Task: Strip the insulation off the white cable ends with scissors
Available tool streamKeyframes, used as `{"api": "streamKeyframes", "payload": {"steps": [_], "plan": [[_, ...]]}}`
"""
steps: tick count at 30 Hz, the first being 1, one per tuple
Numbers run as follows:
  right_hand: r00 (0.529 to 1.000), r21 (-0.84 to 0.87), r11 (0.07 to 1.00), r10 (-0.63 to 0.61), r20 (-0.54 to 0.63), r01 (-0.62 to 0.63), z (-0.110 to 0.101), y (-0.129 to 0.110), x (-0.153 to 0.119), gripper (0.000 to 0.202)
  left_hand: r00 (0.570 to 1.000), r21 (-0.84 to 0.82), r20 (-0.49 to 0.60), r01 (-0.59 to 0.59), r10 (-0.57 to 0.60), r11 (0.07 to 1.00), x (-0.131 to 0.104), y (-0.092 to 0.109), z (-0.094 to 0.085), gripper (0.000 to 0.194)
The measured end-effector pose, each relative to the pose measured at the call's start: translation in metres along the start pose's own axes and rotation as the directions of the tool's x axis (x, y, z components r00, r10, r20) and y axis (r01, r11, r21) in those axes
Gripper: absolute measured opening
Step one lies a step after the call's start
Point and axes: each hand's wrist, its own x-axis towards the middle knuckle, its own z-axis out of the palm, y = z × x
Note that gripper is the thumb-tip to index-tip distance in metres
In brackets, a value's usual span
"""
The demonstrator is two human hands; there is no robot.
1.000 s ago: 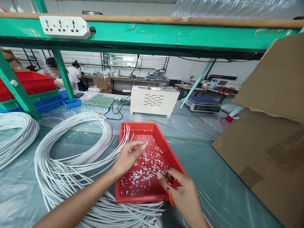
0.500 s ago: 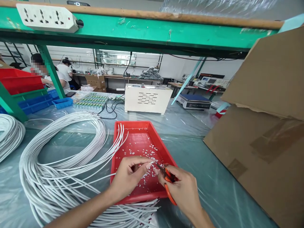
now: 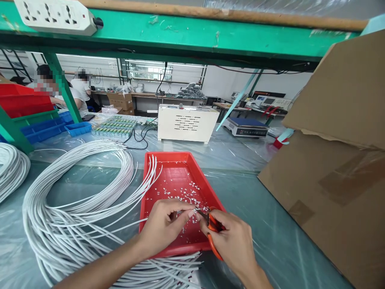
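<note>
Where the two hands meet over the near end of one red tray [image 3: 156, 192], the left hand [image 3: 164, 226] pinches a small white piece between thumb and fingertip, too small to identify, and the right hand [image 3: 233, 245] is closed around one orange-handled cutter [image 3: 214, 235], its tip touching that piece.

Item count, near to far:
- White scraps [image 3: 183, 192]: too many to count, scattered across the tray floor.
- White cable coils: two. One large coil [image 3: 78, 196] lies left of the tray, its cut ends draped over the tray's left rim and passing under its near edge; a second coil [image 3: 10, 168] sits at the far left, partly out of frame.
- Cardboard boxes [image 3: 333, 172]: at least one large box, flap raised, on the right.
- Cream metal unit [image 3: 187, 123]: one, with vent slots, behind the tray.
- Weighing scale [image 3: 246, 127]: one, right of the unit.
- Blue bins [image 3: 78, 128]: several, far left, with red and green bins stacked above them.
- Power strip [image 3: 55, 16]: one, with three sockets, fixed to the green frame [image 3: 192, 44] overhead.

Surface: a bench covered in clear plastic sheet [image 3: 261, 224], wrinkled and glossy.

Room: a workshop with further benches and boxes along the back wall; two other people [image 3: 80, 86] sit at the far left.
</note>
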Motion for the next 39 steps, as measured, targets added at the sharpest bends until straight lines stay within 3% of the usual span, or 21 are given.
{"api": "streamKeyframes", "payload": {"steps": [4,8,14,17,19,21,23,24,25,26,27,29,30,33,34,36,39], "plan": [[1.0,0.028,1.0,0.001,0.016,-0.001,0.0,0.0,-0.001,0.038,0.999,0.065,0.031,-0.026,0.024,0.998,0.001,0.003,-0.005,0.021],[1.0,0.042,0.999,0.001,0.025,-0.002,0.0,0.0,-0.001,0.039,0.995,0.024,0.095,-0.009,0.007,1.0,0.004,0.005,-0.008,0.022],[0.999,0.039,0.999,0.003,0.035,-0.005,0.0,-0.001,-0.002,0.041,0.997,-0.022,0.045,0.067,-0.066,0.997,0.005,0.003,-0.005,0.017],[0.998,0.052,0.999,0.01,0.054,-0.013,0.001,-0.001,-0.003,0.043,1.0,0.064,-0.014,0.007,-0.006,0.998,0.003,0.003,-0.003,0.014],[0.998,0.05,0.998,0.02,0.064,-0.023,0.002,-0.001,-0.003,0.044,0.993,0.171,-0.035,-0.106,0.113,0.98,0.001,0.001,-0.002,0.013],[0.997,0.048,0.998,0.026,0.077,-0.03,0.004,-0.002,-0.004,0.043,0.935,0.355,-0.046,-0.313,0.35,0.881,-0.003,-0.004,0.0,0.016],[0.996,0.052,0.998,0.029,0.086,-0.034,0.005,-0.003,-0.005,0.042,0.813,0.549,-0.012,-0.481,0.582,0.683,-0.006,-0.008,0.001,0.017],[0.996,0.053,0.998,0.028,0.083,-0.032,0.006,-0.003,-0.005,0.041,0.766,0.608,0.008,-0.514,0.643,0.605,-0.007,-0.01,0.002,0.017],[0.997,0.052,0.998,0.025,0.076,-0.029,0.006,-0.003,-0.006,0.04,0.754,0.628,0.018,-0.519,0.657,0.579,-0.008,-0.01,0.002,0.017],[0.998,0.049,0.999,0.019,0.063,-0.022,0.006,-0.003,-0.006,0.038,0.78,0.61,0.016,-0.504,0.626,0.612,-0.008,-0.009,0.002,0.018],[0.999,0.041,0.999,0.013,0.048,-0.015,0.006,-0.003,-0.006,0.036,0.832,0.557,0.01,-0.465,0.555,0.688,-0.007,-0.007,0.001,0.018],[1.0,0.017,1.0,-0.007,0.016,0.007,0.006,-0.002,-0.006,0.034,0.941,0.396,0.014,-0.315,0.338,0.862,-0.005,-0.001,-0.001,0.019],[1.0,0.003,1.0,-0.02,0.001,0.02,0.005,-0.001,-0.006,0.033,0.975,0.314,0.037,-0.22,0.22,0.924,-0.003,0.002,-0.002,0.02],[0.998,-0.03,0.998,-0.053,-0.043,0.052,0.003,-0.001,-0.006,0.033,0.998,0.189,0.066,-0.02,0.008,0.982,0.0,0.007,-0.003,0.021],[0.997,-0.03,0.998,-0.06,-0.049,0.059,0.003,-0.001,-0.006,0.033,0.999,0.194,0.047,-0.022,0.013,0.981,0.0,0.006,-0.002,0.019],[0.998,-0.012,0.998,-0.057,-0.041,0.057,0.002,-0.003,-0.006,0.032,0.988,0.29,-0.014,-0.142,0.153,0.946,-0.003,0.003,0.0,0.017],[1.0,0.054,0.998,-0.018,0.017,0.017,0.004,-0.006,-0.008,0.035,0.881,0.534,-0.046,-0.376,0.47,0.757,-0.008,-0.003,0.004,0.017]]}}
